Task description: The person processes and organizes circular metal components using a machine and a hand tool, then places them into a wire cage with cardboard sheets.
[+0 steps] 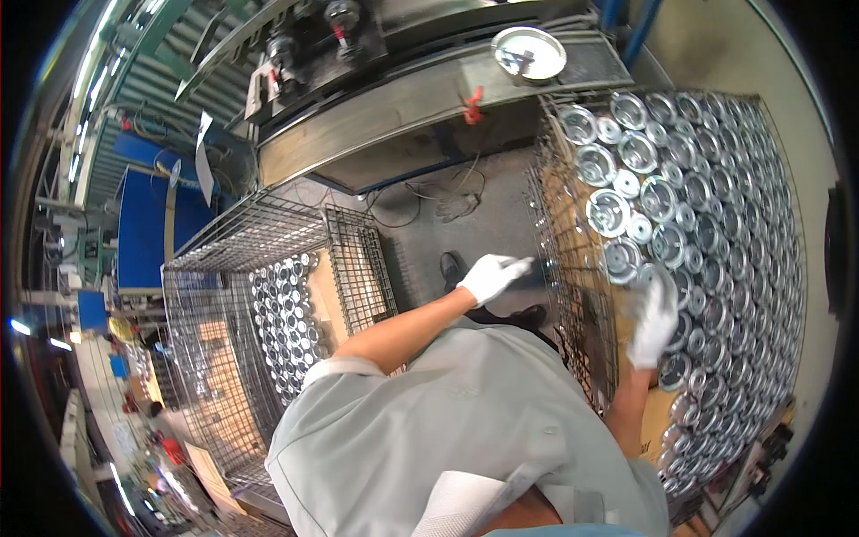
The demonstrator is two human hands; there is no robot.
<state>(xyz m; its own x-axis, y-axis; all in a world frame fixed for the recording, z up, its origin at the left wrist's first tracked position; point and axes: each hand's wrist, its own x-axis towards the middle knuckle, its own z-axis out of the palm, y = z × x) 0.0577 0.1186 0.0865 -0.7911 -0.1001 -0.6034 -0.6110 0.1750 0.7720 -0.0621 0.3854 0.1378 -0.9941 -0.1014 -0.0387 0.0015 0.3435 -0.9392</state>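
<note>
White gloves cover both of my hands. My left hand is in front of my body, just left of the right-hand wire cage, its fingers stretched toward that cage; I see nothing held in it. Over the right-hand cage, my right hand reaches in at the left edge of the packed metal parts. Motion smears its fingers, and whether they grip a part cannot be made out. These parts are shiny, round and cup-like, set in close rows with smaller round pieces among them. Brown cardboard shows beside them.
To my left, another wire mesh cage holds more round metal parts. Ahead stands a metal workbench with a round white bowl and a red clamp-like piece. A grey glove and cables lie on the floor.
</note>
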